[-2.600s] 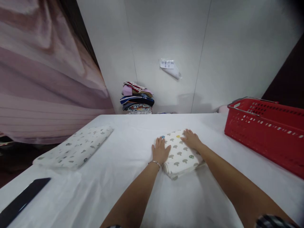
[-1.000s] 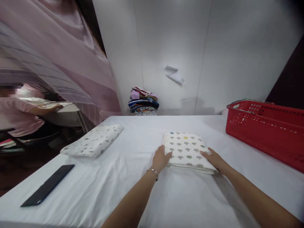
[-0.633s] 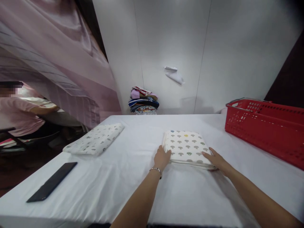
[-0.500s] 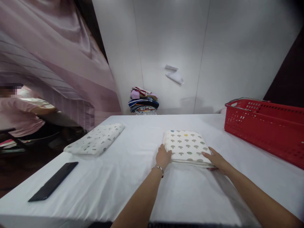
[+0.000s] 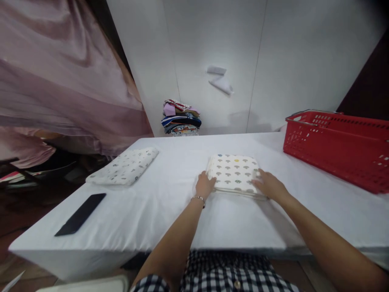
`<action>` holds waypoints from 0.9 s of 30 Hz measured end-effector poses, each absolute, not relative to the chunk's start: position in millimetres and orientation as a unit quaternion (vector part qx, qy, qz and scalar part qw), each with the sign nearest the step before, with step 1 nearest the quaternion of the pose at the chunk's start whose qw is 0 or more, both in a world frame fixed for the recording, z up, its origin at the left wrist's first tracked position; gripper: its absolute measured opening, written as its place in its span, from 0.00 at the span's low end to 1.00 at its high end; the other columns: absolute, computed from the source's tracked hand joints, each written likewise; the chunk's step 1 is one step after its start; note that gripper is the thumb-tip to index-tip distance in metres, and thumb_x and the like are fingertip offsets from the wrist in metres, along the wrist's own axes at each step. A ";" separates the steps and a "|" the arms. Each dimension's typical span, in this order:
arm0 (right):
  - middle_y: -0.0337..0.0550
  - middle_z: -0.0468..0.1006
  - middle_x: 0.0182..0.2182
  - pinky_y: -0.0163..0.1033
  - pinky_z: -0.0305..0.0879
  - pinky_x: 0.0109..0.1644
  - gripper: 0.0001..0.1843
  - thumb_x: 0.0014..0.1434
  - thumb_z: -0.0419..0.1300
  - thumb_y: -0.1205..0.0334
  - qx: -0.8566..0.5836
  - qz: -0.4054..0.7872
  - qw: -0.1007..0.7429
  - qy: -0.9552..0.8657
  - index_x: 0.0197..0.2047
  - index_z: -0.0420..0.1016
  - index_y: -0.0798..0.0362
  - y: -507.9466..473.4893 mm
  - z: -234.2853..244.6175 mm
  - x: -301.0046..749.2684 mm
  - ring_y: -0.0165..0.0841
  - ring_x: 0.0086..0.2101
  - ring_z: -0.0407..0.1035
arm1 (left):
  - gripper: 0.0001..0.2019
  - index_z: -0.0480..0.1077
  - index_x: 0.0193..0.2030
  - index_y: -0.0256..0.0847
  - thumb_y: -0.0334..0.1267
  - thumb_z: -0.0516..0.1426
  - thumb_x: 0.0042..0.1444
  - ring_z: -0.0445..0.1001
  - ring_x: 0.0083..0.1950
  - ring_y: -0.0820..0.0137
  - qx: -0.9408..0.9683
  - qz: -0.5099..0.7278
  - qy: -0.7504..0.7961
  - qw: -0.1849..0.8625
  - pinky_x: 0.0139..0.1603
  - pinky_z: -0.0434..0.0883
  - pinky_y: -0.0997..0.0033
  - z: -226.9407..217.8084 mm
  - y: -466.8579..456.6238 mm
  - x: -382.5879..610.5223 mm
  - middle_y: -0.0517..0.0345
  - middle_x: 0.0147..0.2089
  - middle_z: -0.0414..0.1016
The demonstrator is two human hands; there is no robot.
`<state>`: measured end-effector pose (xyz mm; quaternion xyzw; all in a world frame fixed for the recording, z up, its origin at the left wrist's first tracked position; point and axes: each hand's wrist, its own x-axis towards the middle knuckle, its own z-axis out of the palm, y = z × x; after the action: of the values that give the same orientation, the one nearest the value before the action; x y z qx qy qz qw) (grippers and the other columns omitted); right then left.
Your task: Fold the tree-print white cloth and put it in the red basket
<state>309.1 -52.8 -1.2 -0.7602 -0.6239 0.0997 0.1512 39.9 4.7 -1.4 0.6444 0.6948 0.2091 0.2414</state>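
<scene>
A folded white cloth with a mushroom print (image 5: 233, 172) lies on the white table (image 5: 170, 207). My left hand (image 5: 204, 184), with a thin bracelet at the wrist, presses against the cloth's near left edge, fingers curled round it. My right hand (image 5: 268, 185) lies on the cloth's near right corner, fingers bent over the edge. Both hands grip the folded cloth from its two sides.
A second folded printed cloth (image 5: 124, 166) lies at the table's left. A black phone (image 5: 81, 213) sits near the left front edge. A red basket (image 5: 337, 140) stands at the right. A pile of folded clothes (image 5: 180, 117) rests by the wall. A pink curtain (image 5: 60, 81) hangs at left.
My hands moved from the top of the cloth to its near side edges. The view has pulled back, so the table's front edge and my checked clothing now show.
</scene>
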 end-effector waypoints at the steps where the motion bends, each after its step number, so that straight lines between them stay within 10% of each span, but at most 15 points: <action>1: 0.55 0.61 0.63 0.52 0.54 0.63 0.36 0.61 0.50 0.45 -0.733 0.068 0.155 -0.658 0.67 0.55 0.55 -50.6 1.0 305.3 0.50 0.61 0.55 | 0.28 0.57 0.62 0.36 0.48 0.53 0.57 0.62 0.64 0.56 0.657 0.216 0.689 0.216 0.59 0.63 0.62 1.7 2.8 41.7 0.41 0.64 0.61; 7: 0.46 0.53 0.67 0.53 0.46 0.66 0.28 0.63 0.46 0.48 -0.663 0.069 0.082 -0.741 0.62 0.62 0.49 -42.6 -8.8 283.8 0.45 0.66 0.41 | 0.25 0.55 0.65 0.45 0.50 0.44 0.64 0.42 0.73 0.61 0.817 0.177 0.533 0.132 0.71 0.41 0.53 -3.7 -3.6 46.5 0.53 0.72 0.50; 27: 0.50 0.50 0.68 0.58 0.42 0.65 0.29 0.66 0.40 0.47 -0.706 -0.003 0.028 -0.707 0.65 0.57 0.52 53.9 -15.8 280.0 0.45 0.66 0.41 | 0.21 0.60 0.62 0.48 0.48 0.45 0.64 0.50 0.71 0.61 0.821 0.210 0.517 0.119 0.67 0.53 0.46 -27.2 -4.7 40.9 0.55 0.68 0.58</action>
<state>280.0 53.9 -15.8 -0.7064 -0.7073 -0.0030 0.0285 40.9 -4.7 -27.2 0.8211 0.5170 0.2104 0.1190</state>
